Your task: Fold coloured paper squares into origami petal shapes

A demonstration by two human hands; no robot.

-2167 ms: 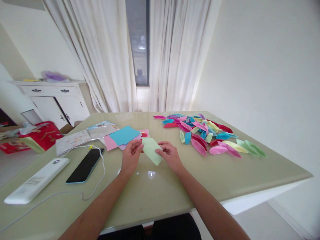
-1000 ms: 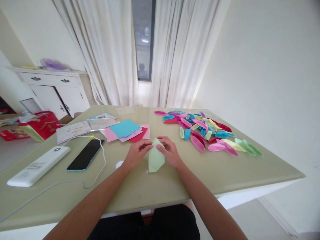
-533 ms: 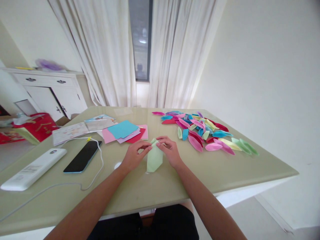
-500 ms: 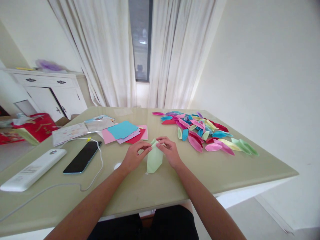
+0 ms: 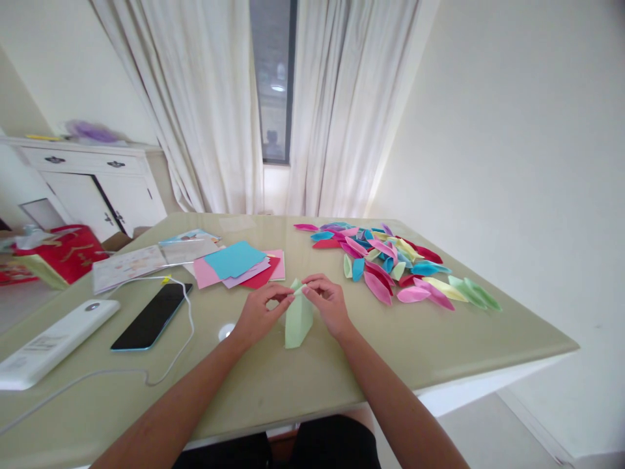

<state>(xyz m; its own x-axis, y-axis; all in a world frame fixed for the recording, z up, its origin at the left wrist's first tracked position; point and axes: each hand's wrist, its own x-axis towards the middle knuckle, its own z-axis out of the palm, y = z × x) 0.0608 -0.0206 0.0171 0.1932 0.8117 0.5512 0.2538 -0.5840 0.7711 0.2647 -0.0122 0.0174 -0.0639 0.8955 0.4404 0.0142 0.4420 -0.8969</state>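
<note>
Fingers [image 5: 313,296] partly cover the green paper [image 5: 298,322] (the white device [image 5: 56,342], cropped left, bears illegible print [image 5: 43,344]).

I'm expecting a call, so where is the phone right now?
In the head view, the phone lies at the left on the table, between the long white device and the left hand, beside a white cable.

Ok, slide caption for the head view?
Left hand and right hand pinch folded pale-green paper over a glossy table.
</note>
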